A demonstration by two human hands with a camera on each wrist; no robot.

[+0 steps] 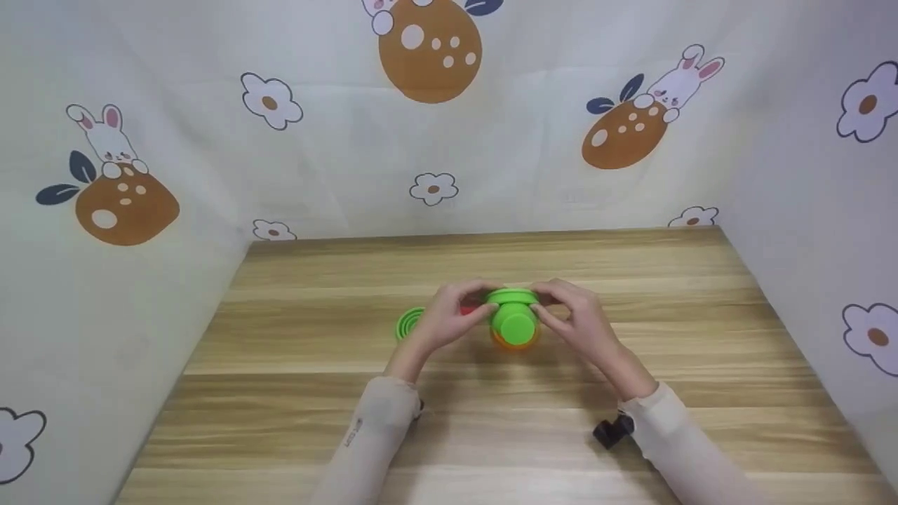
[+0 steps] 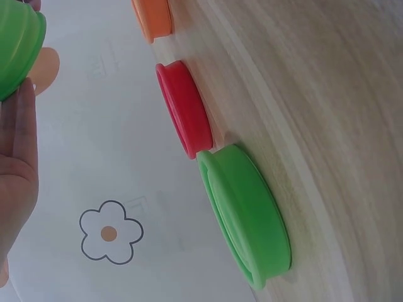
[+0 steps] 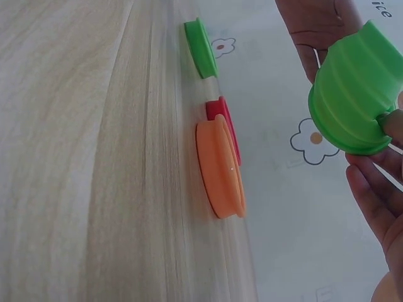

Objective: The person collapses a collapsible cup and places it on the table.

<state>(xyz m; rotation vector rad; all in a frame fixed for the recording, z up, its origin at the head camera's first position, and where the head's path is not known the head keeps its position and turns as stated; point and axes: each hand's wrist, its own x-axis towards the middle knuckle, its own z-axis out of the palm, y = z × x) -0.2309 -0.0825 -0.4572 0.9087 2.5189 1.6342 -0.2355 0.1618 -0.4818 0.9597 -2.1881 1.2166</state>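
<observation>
A green collapsible silicone cup (image 1: 517,327) is raised over the table between both hands, stretched out, its base tilted toward the head camera. My left hand (image 1: 449,315) pinches the rim on the left side. On the opposite side, my right hand (image 1: 581,321) holds the rim between thumb and fingers. Ridged walls of the same cup (image 3: 357,88) show in the right wrist view. Below it on the table sits a flattened orange cup (image 3: 217,168), partly hidden in the head view.
A flattened red cup (image 2: 184,108) and another flattened green cup (image 2: 249,211) stand on the wooden table (image 1: 316,421), left of the orange one. Patterned cloth (image 1: 337,154) walls the table's back and sides. Black wrist devices (image 1: 614,429) show beneath the sleeves.
</observation>
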